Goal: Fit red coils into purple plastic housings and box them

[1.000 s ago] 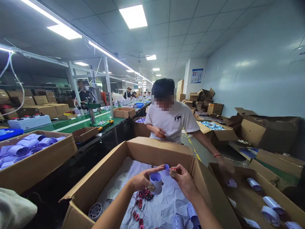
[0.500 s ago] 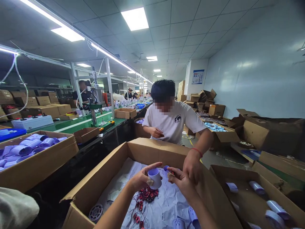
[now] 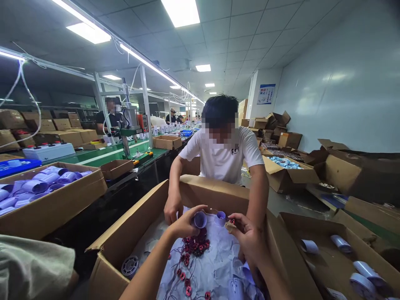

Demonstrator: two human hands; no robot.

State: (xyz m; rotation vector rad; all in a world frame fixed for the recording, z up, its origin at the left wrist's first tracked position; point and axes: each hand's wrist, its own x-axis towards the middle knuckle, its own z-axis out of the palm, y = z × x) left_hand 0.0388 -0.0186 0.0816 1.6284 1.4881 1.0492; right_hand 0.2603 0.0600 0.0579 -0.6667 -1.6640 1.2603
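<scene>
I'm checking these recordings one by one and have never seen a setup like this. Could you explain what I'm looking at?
There is no robot here: a person works with two bare hands, seen from a single camera worn on their head. The left hand holds a purple cup; the right hand pinches a small red part. Below is an open cardboard box, lined with a crumpled white sheet. On it lie a pile of red parts with thin wires and, nearer the camera, purple pieces. A co-worker in a white shirt reaches into the box from the far side.
</scene>
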